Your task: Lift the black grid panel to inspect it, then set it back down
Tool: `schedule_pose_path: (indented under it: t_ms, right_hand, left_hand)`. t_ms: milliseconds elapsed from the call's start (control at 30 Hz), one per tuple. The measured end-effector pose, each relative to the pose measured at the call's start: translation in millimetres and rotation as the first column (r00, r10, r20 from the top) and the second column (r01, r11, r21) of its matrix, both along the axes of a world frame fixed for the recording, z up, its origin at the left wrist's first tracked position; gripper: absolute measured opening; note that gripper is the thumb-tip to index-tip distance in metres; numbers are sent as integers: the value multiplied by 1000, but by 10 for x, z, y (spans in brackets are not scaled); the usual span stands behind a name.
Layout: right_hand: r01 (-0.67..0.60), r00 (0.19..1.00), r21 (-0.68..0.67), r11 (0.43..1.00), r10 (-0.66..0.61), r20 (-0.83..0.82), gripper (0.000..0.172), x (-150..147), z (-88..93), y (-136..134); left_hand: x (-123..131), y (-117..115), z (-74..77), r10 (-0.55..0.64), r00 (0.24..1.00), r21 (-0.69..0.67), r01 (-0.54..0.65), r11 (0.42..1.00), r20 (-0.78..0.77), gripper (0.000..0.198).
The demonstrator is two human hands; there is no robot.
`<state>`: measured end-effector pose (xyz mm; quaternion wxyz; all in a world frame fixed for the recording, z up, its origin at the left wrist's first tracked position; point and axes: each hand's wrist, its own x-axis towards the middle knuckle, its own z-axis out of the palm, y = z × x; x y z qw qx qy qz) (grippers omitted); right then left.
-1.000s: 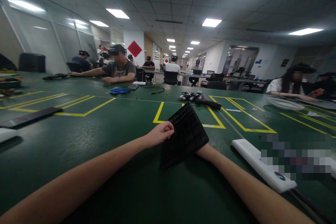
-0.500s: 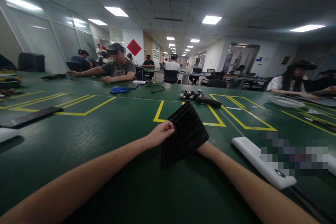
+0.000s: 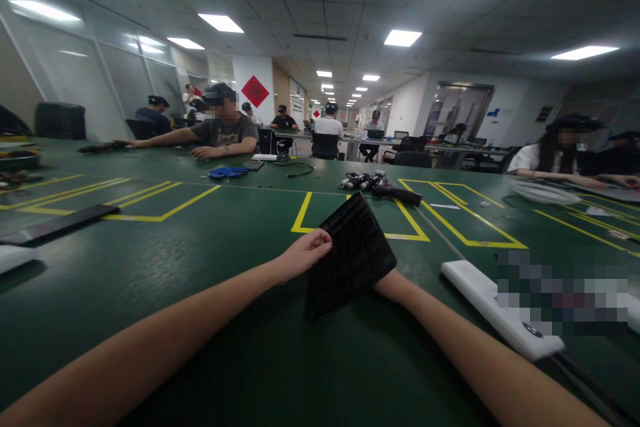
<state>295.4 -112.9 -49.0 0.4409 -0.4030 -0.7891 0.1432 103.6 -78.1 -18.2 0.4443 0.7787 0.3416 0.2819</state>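
On the green desk (image 3: pixel 200 267), just short of a yellow-taped rectangle (image 3: pixel 301 213), a black gridded tray (image 3: pixel 350 260) is held tilted up, with its grid facing the person. The left hand (image 3: pixel 305 253) grips its left edge, fingers (image 3: pixel 320 239) curled narrow over the rim. The right hand (image 3: pixel 386 288) reaches behind the tray; its fingers are hidden, so their hold cannot be told. A white bar-shaped device (image 3: pixel 493 307) lies near, to the right.

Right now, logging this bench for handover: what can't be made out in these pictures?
Head view, right hand: fingers hidden behind the tilted black tray, so its grip is unclear.
Head view, tray's far face: turned away from the camera.
Head view, white device: right end covered by a pixelated patch.
Head view, small parts beyond the tray: too small to name.
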Motion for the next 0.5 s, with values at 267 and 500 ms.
schedule_pose_path:
  t_ms: [267,500]
  right_hand:
    - [36,999,-6,999,-36,-14,37,11,62,-65]
    - [52,997,14,999,-52,51,37,11,43,-43]
  left_hand:
    - [4,58,71,92,994,153,-81,985,-65,8]
    - [-23,175,103,361,881,-614,-107,782,306,5]
